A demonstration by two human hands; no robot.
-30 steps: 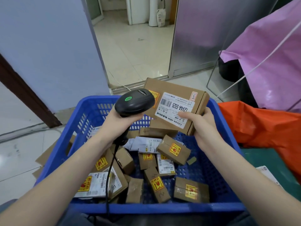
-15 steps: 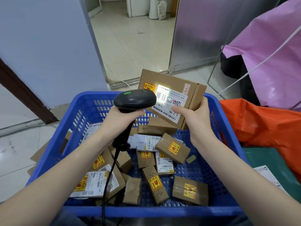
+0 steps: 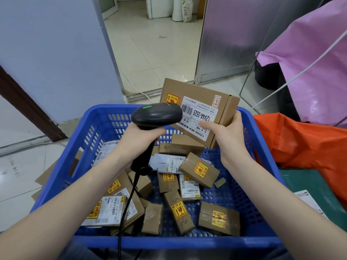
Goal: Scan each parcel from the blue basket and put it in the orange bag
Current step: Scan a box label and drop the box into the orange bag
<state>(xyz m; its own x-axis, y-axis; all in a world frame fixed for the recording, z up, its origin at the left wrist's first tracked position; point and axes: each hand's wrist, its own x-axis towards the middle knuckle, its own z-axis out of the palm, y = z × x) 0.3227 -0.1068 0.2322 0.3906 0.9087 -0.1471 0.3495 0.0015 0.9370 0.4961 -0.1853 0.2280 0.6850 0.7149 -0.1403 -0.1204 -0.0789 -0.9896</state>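
Both of my hands are busy above the blue basket (image 3: 88, 132). My left hand (image 3: 137, 141) is wrapped around the handle of the black scanner (image 3: 156, 115), fingers curled tight on the grip, with the scanner's head pointing away from me and its green light showing on top. Its black cable (image 3: 125, 209) hangs down from the handle across the parcels below.

My right hand (image 3: 228, 134) holds the brown parcel (image 3: 199, 94) by its lower right corner: my thumb presses flat on the white shipping label (image 3: 201, 119) and my other fingers curl round the back edge. The parcel is raised clear of the basket and tilted, its labelled face turned up toward me. It sits just to the right of the scanner head and behind it, so the head covers the label's left end. I cannot tell whether the 2 touch.

Beneath my hands, the loose parcels (image 3: 199, 169) lie jumbled on the basket floor, most of them small brown boxes with yellow and red stickers. The orange bag (image 3: 304, 143) lies crumpled just beside the basket's right wall, near my right wrist. Behind it stands a pink bag (image 3: 315, 68).
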